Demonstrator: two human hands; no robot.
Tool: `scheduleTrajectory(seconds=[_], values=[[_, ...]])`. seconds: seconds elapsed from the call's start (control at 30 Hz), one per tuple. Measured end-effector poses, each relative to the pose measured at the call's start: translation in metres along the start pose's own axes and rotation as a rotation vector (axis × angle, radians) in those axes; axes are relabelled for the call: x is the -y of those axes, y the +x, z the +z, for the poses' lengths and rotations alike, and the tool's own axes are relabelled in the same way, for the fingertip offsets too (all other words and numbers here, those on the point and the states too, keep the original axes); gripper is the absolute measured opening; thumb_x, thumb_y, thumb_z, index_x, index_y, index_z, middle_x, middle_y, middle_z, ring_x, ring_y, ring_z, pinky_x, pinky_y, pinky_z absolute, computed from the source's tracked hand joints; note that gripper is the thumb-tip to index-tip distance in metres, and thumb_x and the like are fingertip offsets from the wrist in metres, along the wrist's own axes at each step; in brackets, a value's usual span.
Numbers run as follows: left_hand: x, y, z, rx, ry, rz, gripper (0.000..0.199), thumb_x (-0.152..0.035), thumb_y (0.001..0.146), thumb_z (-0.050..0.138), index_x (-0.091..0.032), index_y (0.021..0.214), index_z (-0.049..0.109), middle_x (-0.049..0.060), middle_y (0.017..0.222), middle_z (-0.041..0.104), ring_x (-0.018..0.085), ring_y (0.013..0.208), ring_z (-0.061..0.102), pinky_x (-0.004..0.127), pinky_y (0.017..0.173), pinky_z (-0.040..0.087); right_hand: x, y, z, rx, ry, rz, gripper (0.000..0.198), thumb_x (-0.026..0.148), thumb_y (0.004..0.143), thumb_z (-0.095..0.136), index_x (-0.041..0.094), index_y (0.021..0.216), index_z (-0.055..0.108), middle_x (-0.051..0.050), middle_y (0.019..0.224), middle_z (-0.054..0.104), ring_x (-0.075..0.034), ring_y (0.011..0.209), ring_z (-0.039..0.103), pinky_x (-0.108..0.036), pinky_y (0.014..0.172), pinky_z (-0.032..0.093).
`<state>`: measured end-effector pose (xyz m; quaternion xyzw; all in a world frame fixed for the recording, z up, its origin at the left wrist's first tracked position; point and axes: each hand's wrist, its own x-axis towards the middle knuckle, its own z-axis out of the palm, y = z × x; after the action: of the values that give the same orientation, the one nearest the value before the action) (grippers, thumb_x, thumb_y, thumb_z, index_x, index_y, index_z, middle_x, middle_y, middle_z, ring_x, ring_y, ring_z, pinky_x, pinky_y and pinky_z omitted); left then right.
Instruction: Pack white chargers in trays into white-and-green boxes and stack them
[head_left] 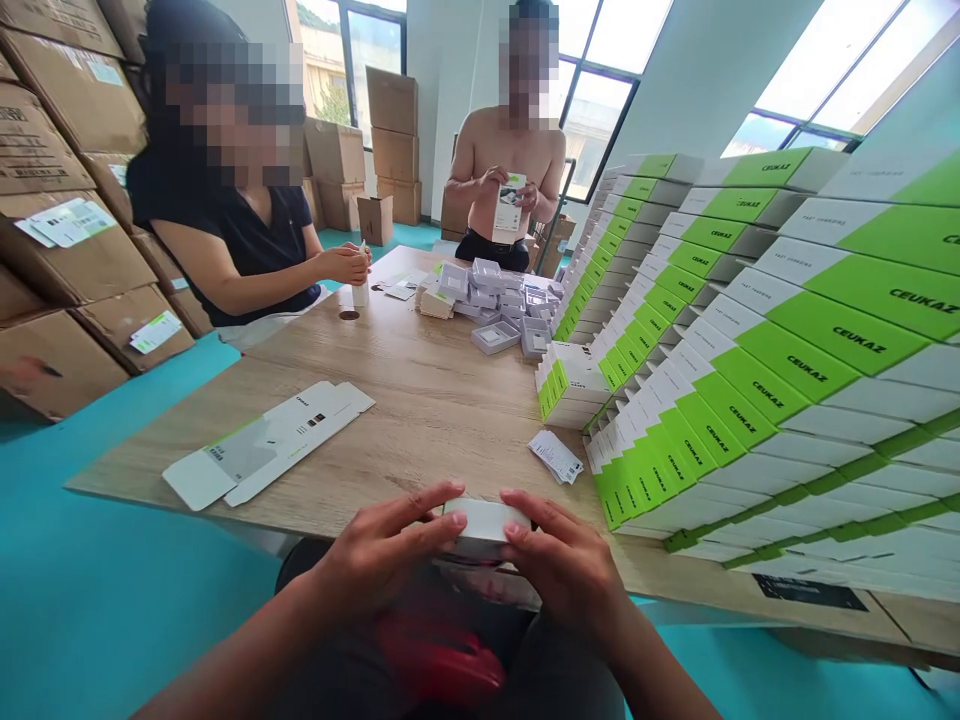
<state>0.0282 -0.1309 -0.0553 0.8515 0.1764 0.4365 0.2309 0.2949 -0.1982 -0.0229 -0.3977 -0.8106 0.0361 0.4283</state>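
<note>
A small white box (486,524) is held at the table's near edge, its narrow end toward me. My left hand (382,545) grips its left side, thumb on the top and fingers along the far edge. On the right side my right hand (566,555) holds it the same way. Most of the box's underside and sides are hidden by my fingers. Left of my hands lies a flattened white printed carton (277,440). A small stack of printed cards (556,457) lies beyond my right hand.
Tall stacks of white and green boxes (780,370) rise on the right of the wooden table (420,400). Clear-grey plastic trays (495,335) are heaped farther back. Two people work across the table, one holding a printed carton (510,208). Brown cartons (67,240) are piled at left.
</note>
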Motion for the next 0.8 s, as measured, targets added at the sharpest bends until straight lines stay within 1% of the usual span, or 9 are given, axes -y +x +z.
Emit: scheduleTrajectory(seconds=[0.13,0.23,0.37,0.43,0.5,0.6,0.67,0.73,0.8], values=[[-0.005,-0.002,0.014,-0.099,-0.212,-0.3,0.041,-0.03,0.103,0.063,-0.035,0.143,0.057,0.009,0.143,0.066,0.022,0.104,0.076,0.032,0.088,0.063,0.006,0.002,-0.008,0.028,0.036,0.156,0.02,0.017,0.098,0.064,0.026,0.115,0.069,-0.012,0.126,0.075,-0.021,0.109,0.076,-0.028,0.085,0.064],[-0.018,0.012,0.015,-0.172,-0.389,-0.542,0.038,-0.052,0.104,0.053,-0.027,0.131,0.066,0.008,0.126,0.074,0.023,0.096,0.074,0.03,0.082,0.061,0.012,0.007,-0.018,-0.02,0.009,0.187,0.023,0.019,0.098,0.065,0.028,0.119,0.065,-0.01,0.122,0.077,-0.02,0.11,0.076,-0.027,0.088,0.064],[-0.028,0.042,0.007,-0.179,-0.462,-0.622,0.051,-0.067,0.097,0.056,-0.022,0.103,0.078,0.008,0.106,0.076,0.027,0.098,0.071,0.031,0.083,0.058,0.018,0.012,-0.022,-0.091,-0.045,0.082,0.037,0.023,0.099,0.066,0.03,0.134,0.057,-0.009,0.125,0.077,-0.021,0.114,0.075,-0.03,0.093,0.064],[-0.028,0.054,0.006,-0.189,-0.456,-0.585,0.051,-0.069,0.095,0.057,-0.022,0.097,0.079,0.008,0.11,0.074,0.028,0.107,0.068,0.033,0.09,0.056,0.017,0.013,-0.02,-0.139,-0.098,0.026,0.04,0.023,0.099,0.065,0.029,0.137,0.055,-0.009,0.124,0.077,-0.021,0.114,0.075,-0.031,0.095,0.064],[-0.025,0.063,0.007,-0.233,-0.442,-0.586,0.05,-0.069,0.093,0.061,-0.023,0.103,0.076,0.01,0.123,0.07,0.031,0.121,0.063,0.036,0.098,0.054,0.009,0.013,-0.018,-0.197,-0.171,-0.036,0.044,0.02,0.1,0.063,0.026,0.142,0.053,-0.01,0.123,0.078,-0.022,0.114,0.075,-0.033,0.096,0.064],[-0.016,0.082,0.014,-0.271,-0.631,-0.764,0.061,-0.074,0.091,0.059,-0.024,0.125,0.063,0.013,0.131,0.064,0.032,0.125,0.061,0.041,0.095,0.057,-0.012,0.015,-0.021,-0.232,-0.306,-0.189,0.055,0.01,0.1,0.056,0.022,0.152,0.045,-0.012,0.125,0.077,-0.025,0.125,0.069,-0.039,0.103,0.061],[-0.006,0.106,0.023,-0.166,-0.886,-0.893,0.063,-0.068,0.091,0.062,-0.022,0.134,0.054,0.013,0.124,0.068,0.031,0.113,0.069,0.042,0.088,0.06,-0.031,0.016,-0.024,-0.202,-0.38,-0.255,0.057,0.004,0.1,0.049,0.02,0.155,0.042,-0.012,0.127,0.076,-0.026,0.134,0.062,-0.042,0.107,0.059],[0.007,0.141,0.039,-0.081,-1.037,-0.933,0.064,-0.052,0.085,0.075,-0.019,0.135,0.052,0.013,0.117,0.071,0.028,0.099,0.073,0.04,0.083,0.06,-0.051,0.013,-0.022,-0.247,-0.435,-0.186,0.056,0.003,0.101,0.045,0.02,0.154,0.043,-0.013,0.133,0.072,-0.027,0.14,0.056,-0.045,0.108,0.058],[0.025,0.183,0.06,-0.142,-1.02,-0.908,0.064,-0.037,0.079,0.081,-0.018,0.133,0.054,0.013,0.113,0.073,0.026,0.093,0.074,0.035,0.078,0.06,-0.068,0.004,-0.01,-0.402,-0.482,0.015,0.053,0.008,0.101,0.047,0.021,0.153,0.044,-0.015,0.143,0.065,-0.028,0.141,0.055,-0.047,0.106,0.058]])
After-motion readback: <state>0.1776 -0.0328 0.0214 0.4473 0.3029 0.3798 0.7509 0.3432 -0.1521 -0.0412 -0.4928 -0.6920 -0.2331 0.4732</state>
